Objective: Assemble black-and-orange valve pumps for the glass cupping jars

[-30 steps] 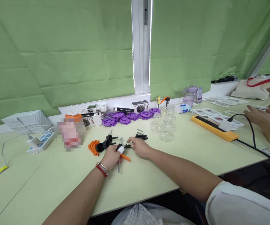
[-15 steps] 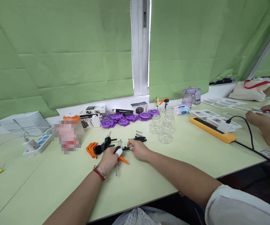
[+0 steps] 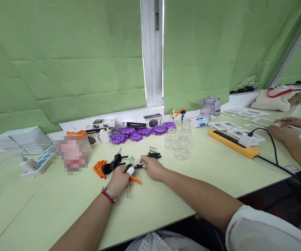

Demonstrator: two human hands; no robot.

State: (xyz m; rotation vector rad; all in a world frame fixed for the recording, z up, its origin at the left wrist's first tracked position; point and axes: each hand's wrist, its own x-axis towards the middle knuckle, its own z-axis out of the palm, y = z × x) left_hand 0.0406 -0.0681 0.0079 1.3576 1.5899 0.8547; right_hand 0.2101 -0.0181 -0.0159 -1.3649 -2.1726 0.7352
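Note:
My left hand (image 3: 121, 178) is closed around a black part with an orange lever (image 3: 135, 179) and a thin metal rod (image 3: 127, 189). My right hand (image 3: 152, 167) pinches the slim black end (image 3: 139, 166) that sticks out of this part to the right. Left of the hands lie curved orange levers (image 3: 99, 169) and black round-headed parts (image 3: 115, 163). Just beyond my right hand are black pieces (image 3: 154, 155) and two small springs (image 3: 152, 149). What the fingertips touch is partly hidden.
Purple wheel-shaped pieces (image 3: 134, 133) and printed boxes (image 3: 98, 137) line the back. Clear glass jars (image 3: 181, 152) stand right of my hands. A yellow power strip (image 3: 232, 145) and a co-worker's hands (image 3: 283, 134) are further right; a white power strip (image 3: 39, 165) is left.
The view has shifted slightly, so the scene sits a bit further left. My hands keep nearly the same hold. The co-worker's hands have moved over a white frame.

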